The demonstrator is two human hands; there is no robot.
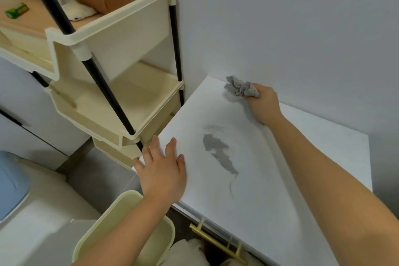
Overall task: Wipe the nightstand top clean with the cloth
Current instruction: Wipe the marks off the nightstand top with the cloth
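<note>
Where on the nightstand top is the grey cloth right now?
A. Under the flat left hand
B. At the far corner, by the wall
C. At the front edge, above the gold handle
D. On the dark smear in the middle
B: the right hand grips the bunched grey cloth at the far corner of the nightstand top next to the wall, clear of the dark smear.
</note>
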